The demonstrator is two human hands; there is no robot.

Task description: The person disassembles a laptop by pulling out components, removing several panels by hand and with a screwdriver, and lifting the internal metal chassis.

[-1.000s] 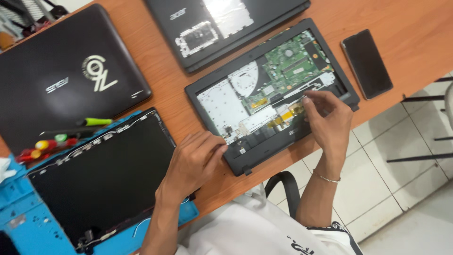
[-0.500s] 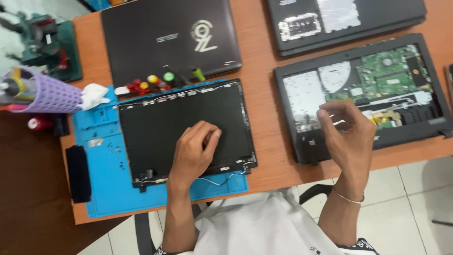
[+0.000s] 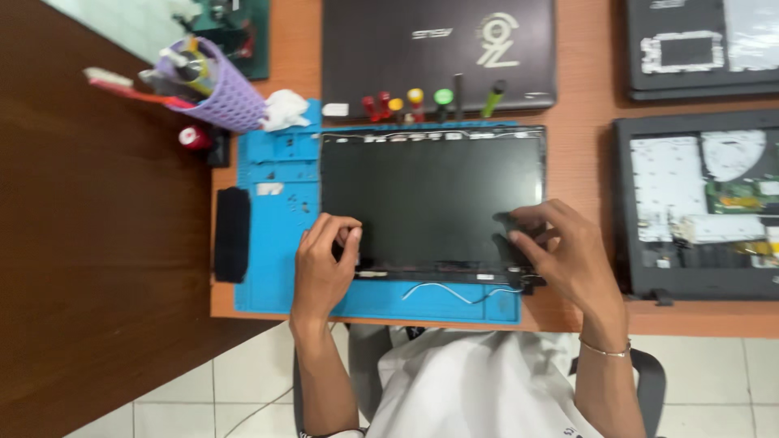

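Orange desk [image 3: 584,105] is abutted on its left by a dark brown tabletop [image 3: 97,243]; white tiled floor [image 3: 203,397] is seen below both

Blue repair mat [image 3: 276,243] is laid on the desk, with the bare laptop screen panel [image 3: 430,195] flat on it, dark face up, filling most of the mat's right part. A thin white cable [image 3: 442,290] is looped on the mat just below the panel's lower edge

Closed black laptop [image 3: 438,49] is placed above the mat. 2 more units are at the right: an opened laptop base [image 3: 698,211] with board and white shielding exposed, and another black chassis [image 3: 702,45] above it, cut off by the frame

Left hand [image 3: 324,259] is set at the panel's lower left corner, fingers curled, tips pressed on the panel edge; a closed grip around it can't be confirmed. Right hand [image 3: 560,247] is at the lower right corner, fingers bent and pinched on the panel's edge near the hinge area. A thin bracelet [image 3: 604,350] is worn on that wrist

Purple mesh tool cup [image 3: 215,85] is tipped at the mat's upper left, a white crumpled tissue [image 3: 284,109] beside it. A row of screwdrivers [image 3: 414,101] with red, yellow and green handles is lined between mat and closed laptop. Black oblong block [image 3: 232,234] is left at the mat's left edge
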